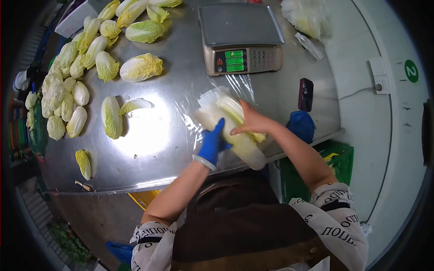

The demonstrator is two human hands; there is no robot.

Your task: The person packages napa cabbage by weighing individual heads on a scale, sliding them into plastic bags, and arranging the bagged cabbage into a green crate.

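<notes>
My left hand (212, 142), in a blue glove, holds a long white radish (246, 151) from its left side near the table's front edge. My bare right hand (253, 119) is wrapped round a pale napa cabbage (229, 107) lying against the radish's right side. Yellow-green leaf ends (258, 137) show below the right hand. Clear plastic film (187, 119) lies on the metal table under and around the two vegetables. Just beyond them stands a scale (242, 34) with lit green displays.
Several napa cabbages (141, 67) lie at the left and back left of the metal table (176, 167). A dark phone (306, 95) and a blue bundle (301, 126) are at the right. Plastic bags (307, 16) lie at the back right. A green crate (339, 169) stands below the edge.
</notes>
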